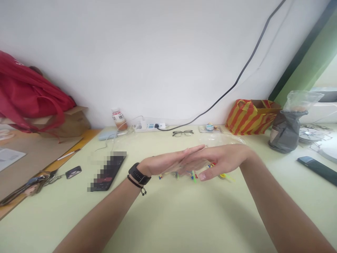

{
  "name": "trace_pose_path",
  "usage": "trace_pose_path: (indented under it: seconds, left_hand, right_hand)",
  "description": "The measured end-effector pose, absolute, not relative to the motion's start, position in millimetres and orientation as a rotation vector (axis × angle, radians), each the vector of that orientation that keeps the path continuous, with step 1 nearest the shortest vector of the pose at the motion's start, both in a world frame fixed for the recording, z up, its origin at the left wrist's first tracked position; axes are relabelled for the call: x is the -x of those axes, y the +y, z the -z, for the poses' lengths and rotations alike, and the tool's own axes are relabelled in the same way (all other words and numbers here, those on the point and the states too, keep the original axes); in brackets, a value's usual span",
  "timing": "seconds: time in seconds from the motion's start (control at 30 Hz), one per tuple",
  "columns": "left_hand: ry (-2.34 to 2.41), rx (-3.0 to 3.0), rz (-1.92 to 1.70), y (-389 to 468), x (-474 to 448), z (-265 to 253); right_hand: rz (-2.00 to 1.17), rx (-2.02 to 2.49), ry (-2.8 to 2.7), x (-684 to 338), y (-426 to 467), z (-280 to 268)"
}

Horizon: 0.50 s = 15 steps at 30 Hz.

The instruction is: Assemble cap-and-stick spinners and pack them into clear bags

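My left hand (168, 162) is stretched out flat above the table, palm turned inward, with a black watch on its wrist. My right hand (223, 156) reaches in from the other side, its fingers extended over the left palm and its thumb apart. The fingers overlap and are smeared by motion; no held object can be made out. Under and behind the hands lie several small coloured plastic pieces (194, 176), blue, green, yellow and red, partly hidden. Behind the right hand is clear plastic wrapping (218, 138).
Black-framed glasses (183, 133), a power strip (149, 127) and a drink bottle (119, 119) stand along the wall. A phone (110, 174) and keys (39, 182) lie left. A striped bag (251, 117), grey bag (285, 131) and dark phone-like slab (318, 170) are right.
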<state>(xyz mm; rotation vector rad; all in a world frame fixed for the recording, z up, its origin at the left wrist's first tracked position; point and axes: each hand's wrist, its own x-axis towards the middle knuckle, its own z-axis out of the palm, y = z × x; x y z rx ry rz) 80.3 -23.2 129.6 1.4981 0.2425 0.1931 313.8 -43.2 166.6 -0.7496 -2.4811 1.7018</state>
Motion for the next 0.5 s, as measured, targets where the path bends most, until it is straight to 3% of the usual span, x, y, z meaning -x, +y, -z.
trace_pose_path:
  seconds: [0.2, 0.4, 0.5]
  left_hand:
    - [0.446, -1.631, -0.261, -12.5, -74.9, -129.4]
    - [0.978, -2.043, -1.073, 8.7, -61.1, -126.8]
    - [1.071, -2.449, -1.270, 2.8, -64.0, -126.0]
  right_hand:
    - [-1.753, 0.782, -2.439, -322.2, -42.0, -168.0]
    - [-1.604, 1.045, -1.997, -343.2, -21.8, -150.7]
    - [-1.611, 0.978, -1.831, -340.7, -10.5, -139.8]
